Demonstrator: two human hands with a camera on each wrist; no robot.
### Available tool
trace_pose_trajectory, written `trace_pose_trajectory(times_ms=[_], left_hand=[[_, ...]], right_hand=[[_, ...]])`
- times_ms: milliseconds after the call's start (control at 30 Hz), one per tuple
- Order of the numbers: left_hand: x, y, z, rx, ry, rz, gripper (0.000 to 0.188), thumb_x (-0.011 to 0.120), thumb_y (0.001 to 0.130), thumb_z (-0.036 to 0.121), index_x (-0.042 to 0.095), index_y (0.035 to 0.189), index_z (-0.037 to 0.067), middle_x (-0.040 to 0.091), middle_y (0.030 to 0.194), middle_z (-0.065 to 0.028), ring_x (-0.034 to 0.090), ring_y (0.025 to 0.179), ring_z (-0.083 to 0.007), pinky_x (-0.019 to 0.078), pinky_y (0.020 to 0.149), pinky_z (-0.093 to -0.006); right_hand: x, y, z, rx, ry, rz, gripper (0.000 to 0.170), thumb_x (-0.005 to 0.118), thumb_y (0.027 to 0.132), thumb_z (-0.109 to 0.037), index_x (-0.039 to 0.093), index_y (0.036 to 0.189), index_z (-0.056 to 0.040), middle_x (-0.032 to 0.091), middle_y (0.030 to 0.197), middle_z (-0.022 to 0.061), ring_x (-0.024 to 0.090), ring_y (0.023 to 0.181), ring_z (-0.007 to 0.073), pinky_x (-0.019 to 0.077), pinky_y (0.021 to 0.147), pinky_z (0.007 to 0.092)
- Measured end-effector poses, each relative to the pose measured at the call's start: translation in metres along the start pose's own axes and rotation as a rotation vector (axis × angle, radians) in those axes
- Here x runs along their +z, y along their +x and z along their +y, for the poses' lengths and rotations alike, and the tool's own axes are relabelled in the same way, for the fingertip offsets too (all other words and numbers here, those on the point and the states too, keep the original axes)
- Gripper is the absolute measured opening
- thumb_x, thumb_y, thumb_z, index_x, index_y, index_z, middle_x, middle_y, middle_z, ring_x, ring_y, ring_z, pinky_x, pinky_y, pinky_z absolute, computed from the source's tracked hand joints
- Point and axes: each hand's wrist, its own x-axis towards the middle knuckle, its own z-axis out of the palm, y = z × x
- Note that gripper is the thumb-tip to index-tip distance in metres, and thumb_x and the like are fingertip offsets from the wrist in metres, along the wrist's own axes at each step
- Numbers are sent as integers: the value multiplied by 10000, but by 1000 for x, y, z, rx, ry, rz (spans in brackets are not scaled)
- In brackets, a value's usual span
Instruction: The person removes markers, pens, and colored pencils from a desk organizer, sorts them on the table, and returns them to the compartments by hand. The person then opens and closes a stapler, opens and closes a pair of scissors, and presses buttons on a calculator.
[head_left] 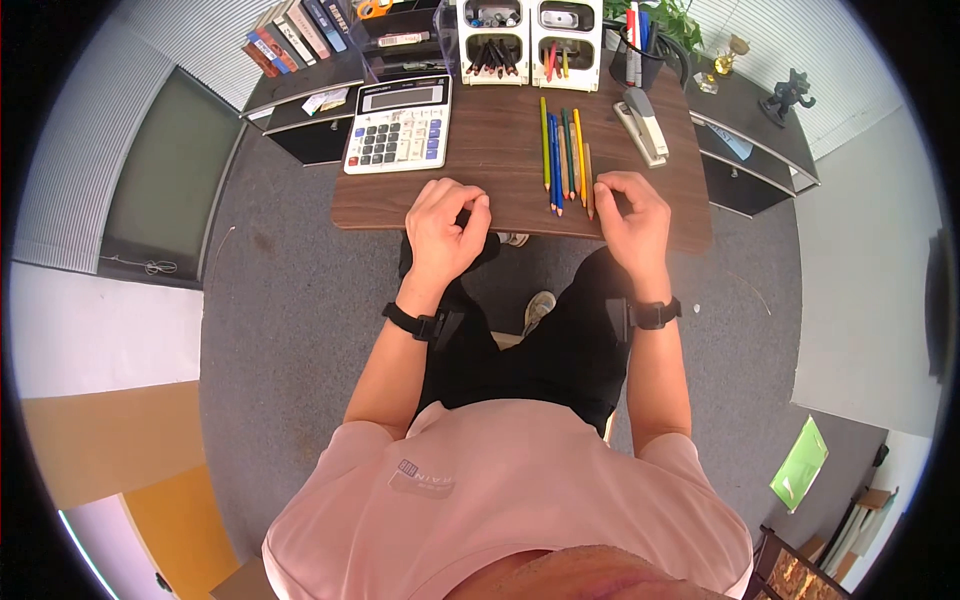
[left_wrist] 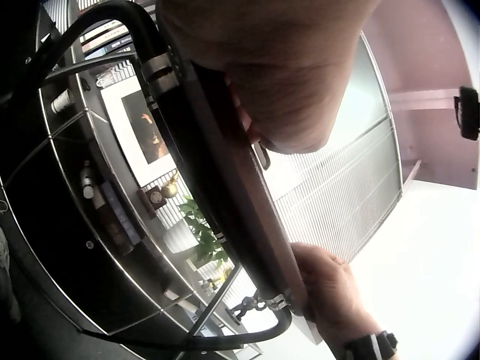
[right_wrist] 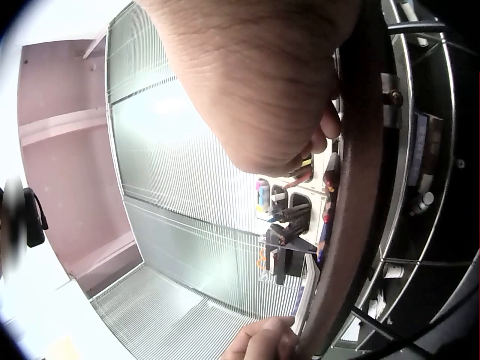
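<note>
My left hand [head_left: 447, 228] rests at the near edge of the brown table [head_left: 500, 212], below the calculator [head_left: 400, 130], fingers loosely curled with nothing held. My right hand [head_left: 637, 225] lies loosely curled at the same edge, just right of several coloured pencils [head_left: 556, 160]; whether it touches the brown pencil [head_left: 589, 180] I cannot tell. The pencils lie side by side, tips toward me. The left wrist view has my left hand [left_wrist: 277, 67] large at the top and my right [left_wrist: 330, 289] lower down. My right hand [right_wrist: 255, 82] fills the upper right wrist view; its fingertips are partly hidden.
A stapler [head_left: 642, 127] lies right of the pencils. Behind stand a white organizer [head_left: 530, 78] holding pencils and small items, a black pen holder [head_left: 640, 70] and a dark tray rack [head_left: 405, 55]. Books [head_left: 295, 38] and a dark figurine [head_left: 788, 97] stand on side shelves.
</note>
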Motion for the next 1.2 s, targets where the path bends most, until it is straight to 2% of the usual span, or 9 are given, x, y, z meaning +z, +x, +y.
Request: trace_pose_trajectory(times_ms=[133, 367, 467, 533, 767, 833, 1067, 1167, 1200], left_hand=[[-1, 1, 0, 9, -5, -11, 52, 827, 981, 78, 803, 952, 42, 690, 822, -77, 666, 771, -266, 529, 692, -394], [0, 2, 1, -19, -11, -11, 39, 827, 947, 71, 800, 925, 56, 714, 828, -70, 691, 785, -290, 558, 714, -422], [0, 1, 1, -23, -11, -15, 38, 827, 949, 70, 800, 925, 57, 716, 832, -69, 690, 787, -288, 557, 716, -418], [-1, 2, 0, 14, -13, -13, 39, 828, 974, 49, 800, 948, 37, 689, 822, -72, 658, 762, -248, 527, 686, -377], [-2, 1, -2, 21, -41, -38, 26, 823, 975, 29, 798, 968, 31, 705, 839, -73, 661, 762, -243, 530, 688, -376], [-2, 1, -1, -22, -59, -35, 20, 832, 958, 54, 814, 953, 45, 722, 841, -74, 687, 792, -273, 553, 718, -406], [-8, 3, 0, -36, -79, -68, 28, 829, 969, 56, 813, 962, 35, 720, 839, -81, 686, 797, -274, 552, 726, -395], [-13, 6, 1, -85, -120, -104, 35, 829, 981, 57, 813, 973, 28, 712, 833, -88, 675, 779, -259, 545, 718, -383], [-16, 7, 1, -143, -168, -131, 58, 833, 1001, 70, 811, 982, 20, 700, 823, -71, 652, 751, -219, 532, 701, -362]], right_hand=[[-3, -7, -3, -52, -24, 14, 65, 818, 996, -101, 827, 1037, -50, 840, 1089, 102, 803, 1019, 332, 622, 926, 428], [-2, -7, -5, -52, -34, 24, 57, 820, 993, -93, 828, 1033, -52, 840, 1088, 103, 801, 1016, 333, 624, 923, 434], [-1, -8, -6, -29, -39, 20, 58, 821, 994, -93, 827, 1036, -54, 840, 1088, 100, 801, 1018, 333, 623, 927, 434], [0, -8, -4, -45, -56, 37, 58, 821, 995, -95, 826, 1039, -58, 839, 1089, 99, 800, 1019, 331, 621, 933, 431], [1, -8, -4, -47, -60, 45, 51, 815, 995, -99, 822, 1031, -64, 837, 1067, 92, 786, 977, 333, 610, 910, 427], [0, -7, -5, -56, -76, 42, 51, 811, 995, -106, 821, 1026, -67, 834, 1051, 89, 780, 963, 335, 603, 905, 427], [0, -8, -3, -38, -75, 40, 57, 811, 991, -118, 821, 1021, -70, 833, 1047, 90, 780, 965, 337, 602, 913, 427], [0, -7, -4, -48, -74, 42, 59, 810, 990, -120, 821, 1018, -69, 833, 1047, 91, 781, 969, 338, 603, 918, 430], [0, -7, -4, -43, -73, 42, 60, 810, 989, -119, 822, 1019, -68, 833, 1047, 91, 782, 971, 339, 604, 920, 431]])
